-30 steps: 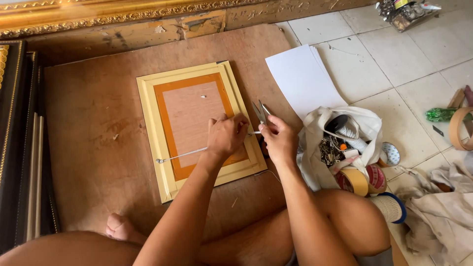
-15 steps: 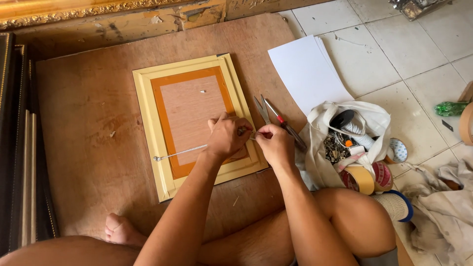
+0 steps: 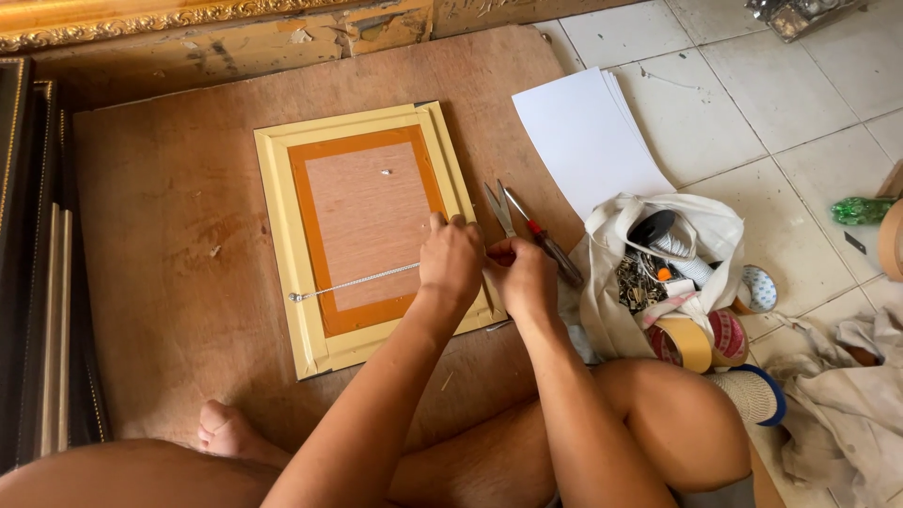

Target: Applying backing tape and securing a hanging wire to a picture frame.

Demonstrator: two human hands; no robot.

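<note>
A picture frame [image 3: 372, 235] lies face down on a brown board [image 3: 160, 235] on the floor. Its border is pale yellow, an orange band runs inside it, and a brown backing panel fills the middle. A thin silver chain [image 3: 353, 282] crosses the lower part of the back; its left end is fixed at the left yellow border, and its right end goes under the hands.

Both hands are at the right edge of the frame, touching each other. The left hand [image 3: 451, 263] rests on the frame with bent fingers and covers the end of the chain. The right hand [image 3: 519, 275] is pressed against it, with fingertips pinched together on something too small to see.

Just right of the hands lie scissors [image 3: 497, 209] and a screwdriver [image 3: 544, 240] with a red and black handle, both at the board's right edge. Behind them, a stack of white sheets [image 3: 588, 136] lies partly on the board and partly on the white floor tiles [image 3: 752, 103]. A white cloth bag [image 3: 649, 273] stands open near the person's knee, full of small dark things. Rolls of tape [image 3: 701, 341] lie just beside it.

A gold ornate frame [image 3: 216, 23] closes the far edge of the board, and dark frames [image 3: 38, 263] stand along the left edge. The widest open room on the board is left of the picture frame.
</note>
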